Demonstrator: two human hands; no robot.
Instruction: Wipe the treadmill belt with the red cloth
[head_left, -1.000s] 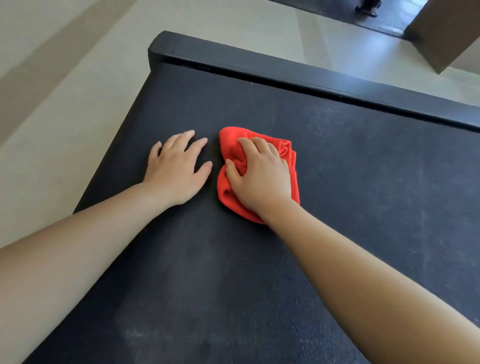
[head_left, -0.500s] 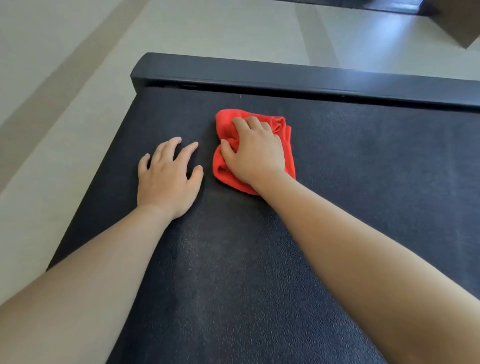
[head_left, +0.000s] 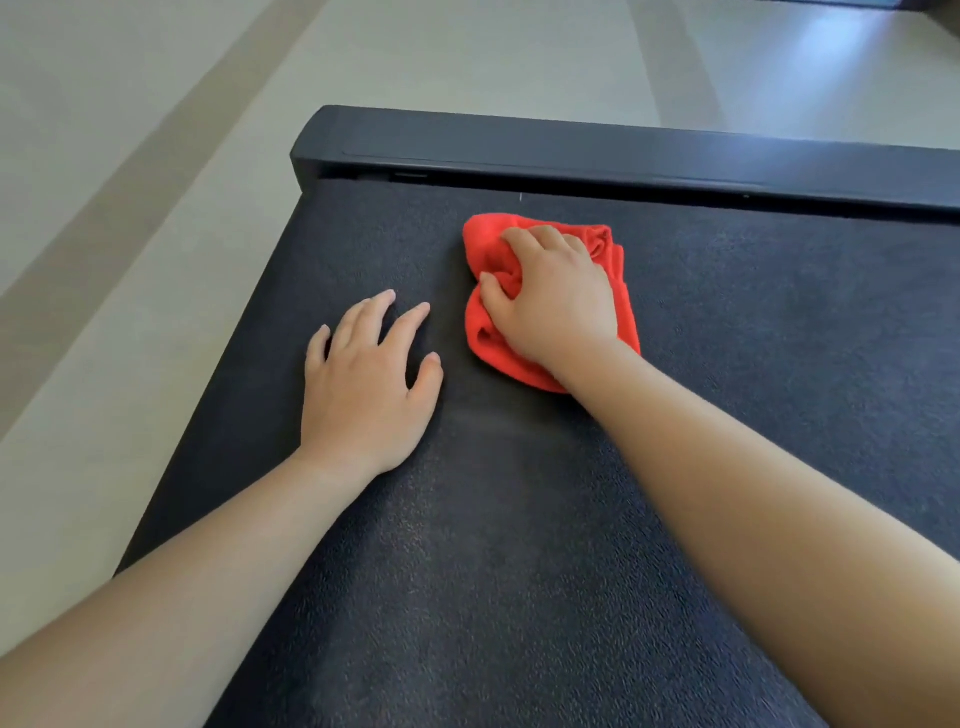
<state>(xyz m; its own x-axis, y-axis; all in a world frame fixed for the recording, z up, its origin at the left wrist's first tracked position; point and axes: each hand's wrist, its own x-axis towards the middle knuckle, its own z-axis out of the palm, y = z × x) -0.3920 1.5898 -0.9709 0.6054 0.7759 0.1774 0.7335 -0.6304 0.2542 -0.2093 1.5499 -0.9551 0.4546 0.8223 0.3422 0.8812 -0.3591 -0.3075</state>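
While the left hand (head_left: 363, 384) lies flat with fingers spread on the treadmill belt (head_left: 519, 571), the right hand (head_left: 550, 301) grips the bunched red cloth (head_left: 480, 332).

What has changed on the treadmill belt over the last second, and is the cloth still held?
The right hand pushed the red cloth forward along the treadmill belt, away from the person and closer to the black end bar. It is now ahead of the left hand. Its fingers bunch the cloth more tightly, and nothing was let go. The left hand stayed flat on the belt, fingers spread, not touching the cloth.
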